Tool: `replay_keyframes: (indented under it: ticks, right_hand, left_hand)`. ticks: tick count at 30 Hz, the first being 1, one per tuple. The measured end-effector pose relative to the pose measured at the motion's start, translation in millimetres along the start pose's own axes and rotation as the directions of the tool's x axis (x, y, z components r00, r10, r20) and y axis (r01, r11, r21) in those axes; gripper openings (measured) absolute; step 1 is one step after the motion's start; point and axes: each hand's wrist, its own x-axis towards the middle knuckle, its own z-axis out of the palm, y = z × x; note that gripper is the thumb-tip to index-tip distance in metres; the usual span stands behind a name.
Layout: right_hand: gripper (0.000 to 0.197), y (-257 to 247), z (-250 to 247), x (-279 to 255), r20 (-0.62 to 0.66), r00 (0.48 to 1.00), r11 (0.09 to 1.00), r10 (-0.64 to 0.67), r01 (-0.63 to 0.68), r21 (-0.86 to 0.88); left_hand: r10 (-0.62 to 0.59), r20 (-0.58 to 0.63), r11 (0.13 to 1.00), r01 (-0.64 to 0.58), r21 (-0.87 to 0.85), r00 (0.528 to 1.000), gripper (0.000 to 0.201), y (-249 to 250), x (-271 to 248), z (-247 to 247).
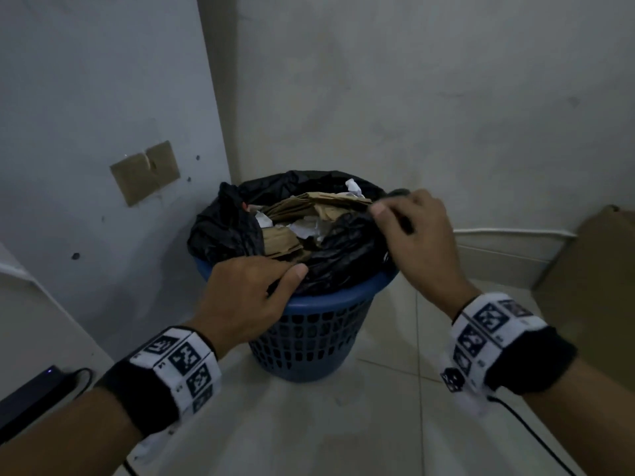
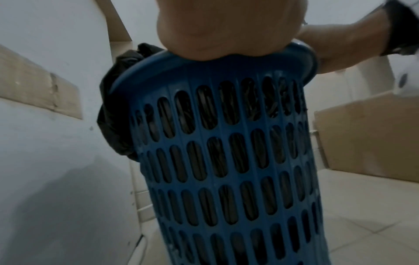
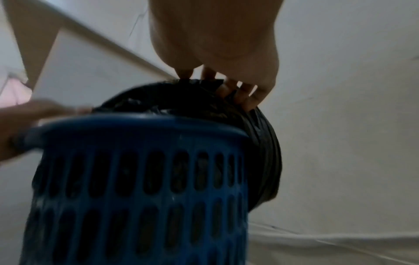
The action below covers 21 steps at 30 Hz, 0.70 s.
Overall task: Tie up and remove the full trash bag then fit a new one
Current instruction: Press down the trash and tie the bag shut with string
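Note:
A blue perforated bin (image 1: 319, 324) stands on the floor in a wall corner, lined with a black trash bag (image 1: 343, 249) full of cardboard and crumpled paper. My left hand (image 1: 247, 293) lies over the near rim, thumb pressing the black plastic; its fingers are hidden behind the hand. At the right rim my right hand (image 1: 412, 228) pinches the bag's edge and lifts it a little. In the left wrist view the palm (image 2: 226, 26) sits on the bin (image 2: 226, 161) rim. In the right wrist view the fingers (image 3: 240, 96) curl onto the bag (image 3: 265, 152) above the bin (image 3: 136, 179).
Walls close in behind and left of the bin. A cardboard box (image 1: 591, 280) stands on the tiled floor at the right. A cardboard patch (image 1: 144, 171) is stuck to the left wall. A black device (image 1: 31, 396) with a cable lies at lower left.

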Motion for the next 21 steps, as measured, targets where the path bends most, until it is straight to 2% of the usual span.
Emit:
replay_keyframes:
  ticks: [2,4,7,10,11,13,15,17,19,21]
  right_hand:
    - [0.043,15,4,-14,0.090,0.981,0.948,-0.174,0.192,-0.254]
    - [0.045,25,7,-25,0.169,0.943,0.877,-0.285,0.328,-0.352]
    - [0.048,23,15,-24,0.233,0.924,0.855,-0.303,0.371,-0.361]
    - [0.048,3,29,-27,0.233,0.928,0.837,-0.292,0.366,-0.407]
    - [0.046,-6,35,-30,0.223,0.926,0.824,-0.306,0.374,-0.425]
    - [0.041,-24,47,-40,0.215,0.923,0.814,-0.318,0.382,-0.437]
    - [0.036,-42,56,-46,0.210,0.941,0.878,-0.265,0.326,-0.351]
    - [0.030,-49,57,-46,0.177,0.961,0.949,-0.213,0.246,-0.195]
    - [0.022,-46,48,-41,0.108,0.972,0.978,-0.208,0.208,0.005]
    - [0.012,-37,31,-34,-0.039,0.972,0.970,-0.231,0.233,0.068]
  left_hand:
    - [0.033,-0.028,0.999,-0.032,0.014,0.999,0.055,-8,-2,-3]
    - [0.052,-0.040,0.998,-0.050,0.038,0.998,0.054,-17,-2,-5]
    - [0.024,-0.051,0.990,-0.016,0.142,0.998,0.051,-30,-3,-6]
    - [-0.135,-0.072,0.962,0.148,0.229,0.988,0.039,-43,-2,-11]
    - [-0.172,-0.096,0.956,0.190,0.225,0.980,0.035,-43,-1,-13]
    - [-0.171,-0.126,0.973,0.187,0.135,0.977,0.034,-37,2,-16]
    - [-0.122,-0.110,0.993,0.121,-0.011,0.986,0.033,-20,7,-13]
    - [-0.094,-0.042,0.987,0.088,-0.132,0.995,0.032,-2,13,-8]
    - [-0.073,0.029,0.990,0.076,-0.116,0.997,0.033,11,17,0]
    - [-0.048,0.082,0.999,0.048,0.001,0.995,0.035,19,16,6]
